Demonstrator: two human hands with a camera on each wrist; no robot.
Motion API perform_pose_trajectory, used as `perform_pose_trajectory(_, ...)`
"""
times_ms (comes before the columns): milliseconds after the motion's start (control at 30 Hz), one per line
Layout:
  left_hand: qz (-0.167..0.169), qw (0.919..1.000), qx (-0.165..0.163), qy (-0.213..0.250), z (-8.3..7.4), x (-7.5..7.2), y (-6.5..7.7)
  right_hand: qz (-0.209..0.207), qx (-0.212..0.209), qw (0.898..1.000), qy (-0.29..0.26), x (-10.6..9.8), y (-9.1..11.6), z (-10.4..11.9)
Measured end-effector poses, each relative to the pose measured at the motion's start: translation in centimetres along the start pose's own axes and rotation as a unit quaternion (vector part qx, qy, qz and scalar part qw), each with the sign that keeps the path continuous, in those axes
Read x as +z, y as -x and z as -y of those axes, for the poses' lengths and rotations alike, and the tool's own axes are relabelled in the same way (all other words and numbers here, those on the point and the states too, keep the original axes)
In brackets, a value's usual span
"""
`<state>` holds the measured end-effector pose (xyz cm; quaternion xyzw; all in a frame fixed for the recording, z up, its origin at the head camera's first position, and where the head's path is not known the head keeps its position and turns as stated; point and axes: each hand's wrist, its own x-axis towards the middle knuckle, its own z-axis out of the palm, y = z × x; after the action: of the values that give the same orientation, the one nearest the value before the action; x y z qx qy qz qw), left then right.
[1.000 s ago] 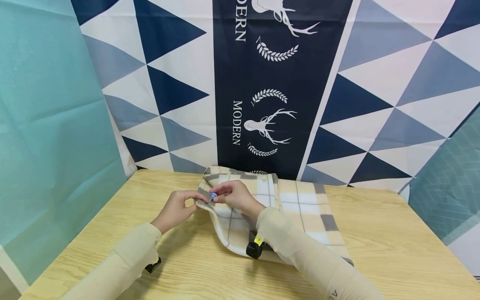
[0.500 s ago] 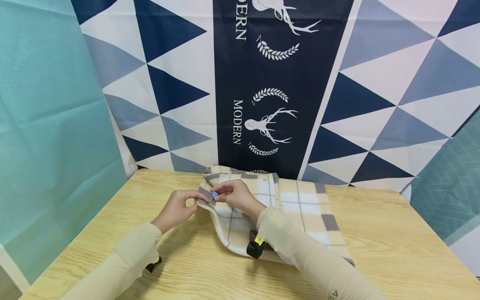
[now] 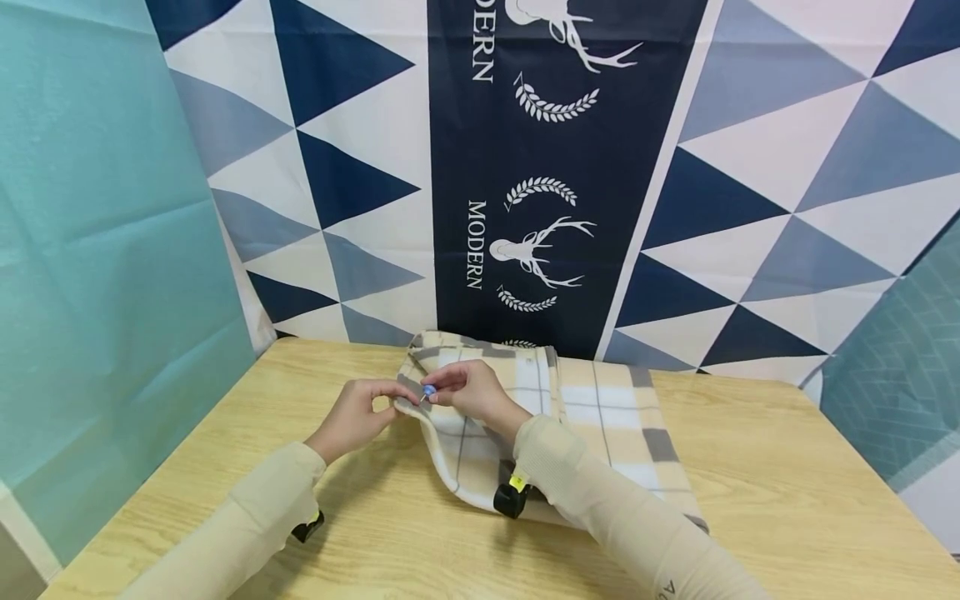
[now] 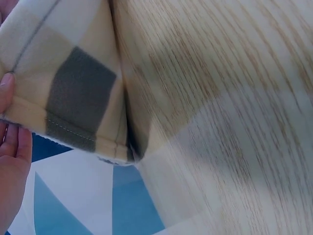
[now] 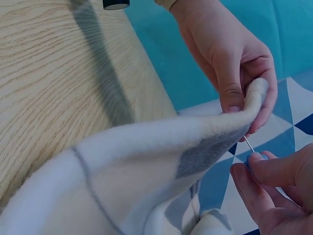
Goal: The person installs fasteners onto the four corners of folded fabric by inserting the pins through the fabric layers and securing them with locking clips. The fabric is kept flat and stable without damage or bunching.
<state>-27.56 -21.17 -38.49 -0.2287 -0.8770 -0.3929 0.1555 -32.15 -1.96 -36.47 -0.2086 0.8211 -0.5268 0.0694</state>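
A plaid fleece blanket (image 3: 607, 408) in beige, white and grey lies folded on the table, its left corner lifted. My left hand (image 3: 358, 417) pinches that corner between thumb and fingers; in the right wrist view the left hand (image 5: 234, 63) has the thumb on one face of the cloth and fingers behind. My right hand (image 3: 474, 392) holds a blue-headed pin (image 3: 428, 390) between thumb and fingertips. From the blue head, a thin metal shaft (image 5: 249, 144) points at the grey patch by the corner. Whether its tip is inside the cloth is hidden.
The wooden table (image 3: 757, 483) extends around the blanket. Behind it hangs a patterned cloth (image 3: 360, 183) with triangles and deer, and a teal sheet (image 3: 112, 250) hangs at the left. Black wrist cameras hang under both sleeves, the right one (image 3: 511, 500) close to the blanket.
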Motion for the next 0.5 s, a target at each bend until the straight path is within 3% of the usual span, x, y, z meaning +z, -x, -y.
perform_pose_trajectory(500, 0.005, 1.0000, 0.003, -0.005, 0.16, -0.16, -0.01, -0.012, -0.004, 1.000, 0.016, 0.19, -0.08, 0.12)
